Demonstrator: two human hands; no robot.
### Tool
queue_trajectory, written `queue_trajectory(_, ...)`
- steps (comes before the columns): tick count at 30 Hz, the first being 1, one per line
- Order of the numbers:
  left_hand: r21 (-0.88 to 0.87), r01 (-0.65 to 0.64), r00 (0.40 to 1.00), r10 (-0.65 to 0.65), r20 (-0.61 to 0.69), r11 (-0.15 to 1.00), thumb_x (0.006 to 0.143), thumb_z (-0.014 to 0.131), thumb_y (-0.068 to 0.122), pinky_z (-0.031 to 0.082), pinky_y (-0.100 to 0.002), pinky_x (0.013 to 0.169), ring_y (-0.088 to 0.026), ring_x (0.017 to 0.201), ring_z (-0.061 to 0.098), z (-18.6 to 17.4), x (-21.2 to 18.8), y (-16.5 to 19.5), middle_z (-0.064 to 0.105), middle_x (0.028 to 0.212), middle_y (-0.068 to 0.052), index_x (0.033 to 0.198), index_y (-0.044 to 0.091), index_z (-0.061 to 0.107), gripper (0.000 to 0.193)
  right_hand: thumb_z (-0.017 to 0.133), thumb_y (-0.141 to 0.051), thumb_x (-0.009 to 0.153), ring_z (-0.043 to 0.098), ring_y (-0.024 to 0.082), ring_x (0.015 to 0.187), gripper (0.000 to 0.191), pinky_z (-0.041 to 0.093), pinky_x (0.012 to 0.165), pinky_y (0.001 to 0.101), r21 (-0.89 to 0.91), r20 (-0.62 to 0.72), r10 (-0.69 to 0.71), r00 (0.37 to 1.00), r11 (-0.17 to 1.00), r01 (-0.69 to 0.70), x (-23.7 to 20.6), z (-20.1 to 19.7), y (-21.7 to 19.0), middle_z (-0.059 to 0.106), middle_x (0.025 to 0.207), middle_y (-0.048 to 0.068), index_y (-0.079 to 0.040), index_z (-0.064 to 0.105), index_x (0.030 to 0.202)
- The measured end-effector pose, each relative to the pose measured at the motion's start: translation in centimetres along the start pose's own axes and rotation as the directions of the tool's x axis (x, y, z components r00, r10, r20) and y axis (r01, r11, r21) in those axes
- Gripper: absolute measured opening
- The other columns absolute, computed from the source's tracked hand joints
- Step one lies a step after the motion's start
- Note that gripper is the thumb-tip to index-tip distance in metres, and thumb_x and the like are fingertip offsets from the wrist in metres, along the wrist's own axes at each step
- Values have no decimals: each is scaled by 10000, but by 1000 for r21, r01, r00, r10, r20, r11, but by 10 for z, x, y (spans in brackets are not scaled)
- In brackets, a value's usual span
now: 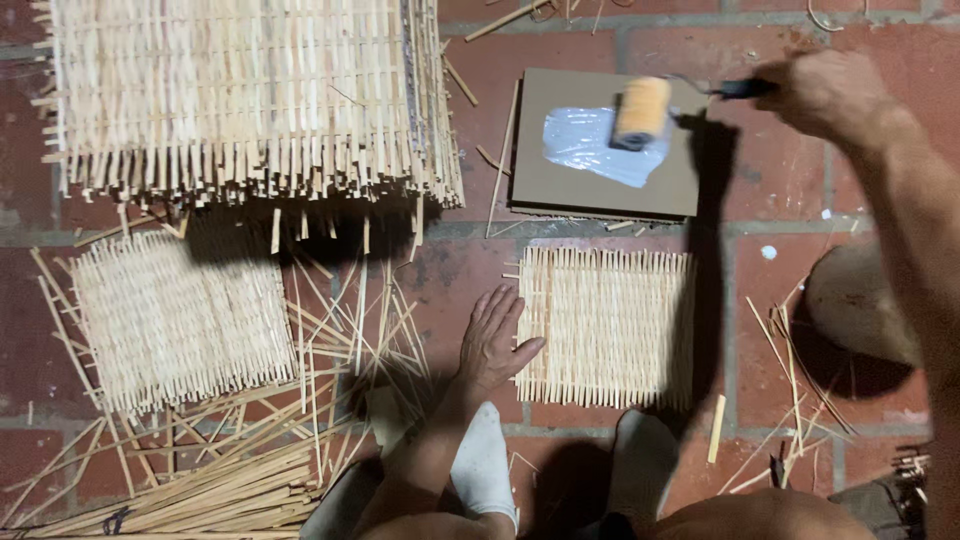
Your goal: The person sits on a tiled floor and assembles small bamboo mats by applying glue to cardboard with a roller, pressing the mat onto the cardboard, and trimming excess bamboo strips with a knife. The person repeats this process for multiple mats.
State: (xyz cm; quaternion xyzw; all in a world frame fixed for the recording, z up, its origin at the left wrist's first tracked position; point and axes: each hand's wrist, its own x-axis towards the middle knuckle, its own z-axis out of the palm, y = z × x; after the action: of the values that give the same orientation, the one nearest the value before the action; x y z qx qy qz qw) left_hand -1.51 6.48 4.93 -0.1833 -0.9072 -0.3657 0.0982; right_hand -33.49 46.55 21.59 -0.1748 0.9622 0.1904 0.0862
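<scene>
1. Knees and two white-socked feet (487, 462) sit closest to the lens, at 6 o'clock in the head view, on the red brick floor (560, 70).

2. Just beyond the feet lies the small woven reed mat (610, 325), flat on the bricks. It is nearly square; its finer strands run toward 12 o'clock and its thicker ribs cross from 9 to 3 o'clock.

3. Pressing on the mat's 9 o'clock edge is the left hand (492, 340), palm down, fingers spread and pointing toward 12 to 1 o'clock, thumb tip overlapping the weave. It pinches nothing; it lies flat.

4. At 1 o'clock from the mat the right hand (825, 95) is curled shut around the dark handle of a paint roller (641, 112). The handle points toward 3 o'clock, and the orange sleeve's long axis runs roughly 12 to 6 o'clock, slightly tilted.

5. The roller rests on a patch of white glue (590, 145) spread over a grey board (605, 165), which lies directly at 12 o'clock of the mat, with a grout line between them.

6. The deciding relation: the mat lies at 6 o'clock from the roller and near it. The left hand touches the mat; the right hand is apart from it, though it alone holds the tool.

7. Elsewhere: a second small woven mat (180, 315) at 9 o'clock, a large stack of woven panels (250, 100) at 10 to 11 o'clock, loose reed strips (200, 490) at 7 o'clock, and a rounded brown object (860, 300) at 3 o'clock that I cannot identify.
</scene>
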Motion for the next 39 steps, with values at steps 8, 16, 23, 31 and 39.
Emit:
queue_trajectory(8, -29, -20, 1000, 20, -14, 999, 857, 810, 383, 343, -558, 1213, -422, 1397, 510, -5, 0, 3, 585, 1419, -279, 1309, -90, 606, 686, 608, -337, 1036, 718, 328, 869, 290, 579, 773, 480, 124, -243, -153, 958, 974, 187, 79, -36, -72, 737, 1020, 135, -219, 727, 1273)
queue_trajectory(16, -10, -17, 1000, 17, 2, 1000, 843, 817, 377, 322, -566, 1199, -428, 1396, 494, 0, 0, 4, 562, 1427, -293, 1314, -92, 591, 702, 608, -473, 1041, 748, 219, 836, 374, 615, 703, 422, -69, -22, 116, 993, 991, -118, 7, 9, 39, 779, 1026, 19, -335, 718, 1371)
queue_trajectory(23, -3, -20, 1000, 20, -17, 1000, 849, 817, 373, 331, -563, 1206, -432, 1388, 504, -2, 0, 2, 575, 1415, -288, 1318, -86, 593, 694, 630, -380, 1084, 755, 284, 861, 297, 611, 751, 452, 66, -144, -3, 990, 998, 13, 50, -9, -20, 788, 1071, 59, -296, 750, 1342)
queue_trajectory(31, -26, -15, 999, 16, 28, 1000, 861, 806, 367, 315, -567, 1209, -440, 1401, 491, -3, -3, 3, 562, 1429, -298, 1323, -105, 585, 696, 679, -290, 974, 722, 364, 915, 298, 564, 798, 510, 223, -98, -25, 995, 974, 46, 77, -49, -78, 762, 1033, 137, -185, 745, 1245)
queue_trajectory(39, 35, 0, 999, -2, 43, 999, 825, 809, 392, 289, -564, 1205, -431, 1407, 469, 5, -3, 6, 552, 1430, -294, 1327, -87, 587, 729, 628, -502, 1034, 718, 208, 745, 360, 597, 592, 369, 61, 53, 184, 982, 981, -187, -47, 19, 67, 795, 1013, 29, -342, 746, 1334)
